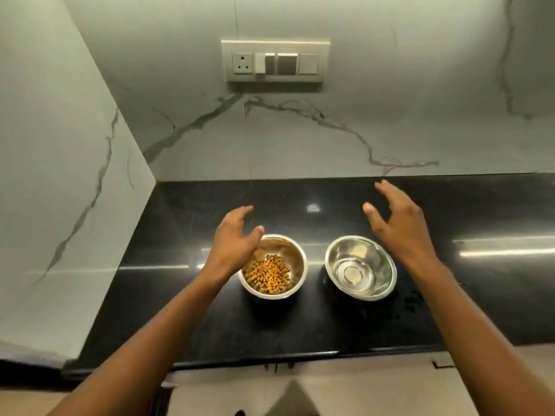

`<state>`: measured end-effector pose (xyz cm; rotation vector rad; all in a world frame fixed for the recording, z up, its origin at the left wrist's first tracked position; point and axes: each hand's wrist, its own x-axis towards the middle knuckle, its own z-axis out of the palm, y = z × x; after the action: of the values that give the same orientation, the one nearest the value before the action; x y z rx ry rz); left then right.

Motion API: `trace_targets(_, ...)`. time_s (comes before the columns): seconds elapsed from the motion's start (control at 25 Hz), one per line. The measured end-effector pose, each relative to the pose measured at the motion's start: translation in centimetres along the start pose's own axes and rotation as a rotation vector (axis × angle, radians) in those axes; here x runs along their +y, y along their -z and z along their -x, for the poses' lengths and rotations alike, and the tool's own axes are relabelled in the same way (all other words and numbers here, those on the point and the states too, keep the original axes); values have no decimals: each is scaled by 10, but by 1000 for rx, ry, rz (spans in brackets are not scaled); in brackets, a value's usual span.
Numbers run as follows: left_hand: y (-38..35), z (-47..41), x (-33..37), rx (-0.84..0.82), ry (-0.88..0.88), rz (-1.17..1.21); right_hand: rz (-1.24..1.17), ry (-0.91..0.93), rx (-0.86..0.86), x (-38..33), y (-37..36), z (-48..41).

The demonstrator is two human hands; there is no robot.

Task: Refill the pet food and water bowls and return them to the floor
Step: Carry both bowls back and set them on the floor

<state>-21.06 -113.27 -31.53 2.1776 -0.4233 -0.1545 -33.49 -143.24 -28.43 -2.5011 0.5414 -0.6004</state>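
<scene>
Head view showed your left hand point(232, 240) spread open and empty, hovering over the far-left rim of the food bowl point(297, 276), with nothing gripped. That steel bowl sat on the black countertop point(180, 310), with a heap of orange-brown kibble point(267, 277) piled toward its near-left side. Just to its right, apart from it, stood the water bowl point(360, 267), also steel, with clear water in the bottom. Your right hand point(399, 223) was open too, fingers splayed, raised above the far-right edge of the water bowl and holding nothing. Behind, a switch panel point(274, 60) was mounted on the marble wall point(390, 85).
</scene>
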Motion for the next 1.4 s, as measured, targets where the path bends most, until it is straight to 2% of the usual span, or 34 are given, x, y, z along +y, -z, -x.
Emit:
trace_targets(0.08, -21, 4, -33, -30, 276, 34, 9, -136, -135, 39, -19, 16)
trace_targets(0.16, -40, 9, -54, -19, 414, 22, 24, -241, -265, 71, -31, 25)
trace_targets(0.32, -66, 12, -75, 13, 513, -6, -10, -375, -417, 110, -47, 33)
trace_targets(0.52, -78, 29, -75, 107, 672, 53, -114, -528, -438, 133, -48, 35)
trace_targets(0.68, -78, 38, -77, 161, 716, 124, -202, -609, -460, 135, -47, 36)
trace_targets(0.84, -65, 52, -71, 250, 726, 179, -259, -558, -467, 118, -45, 34)
trace_targets(1.0, -31, 82, -77, 351, 725, 199, -280, -426, -505, 83, -50, 30)
trace_targets(1.4, 90, 232, -118, 636, 803, 258, -427, -159, -721, -72, -107, 78)
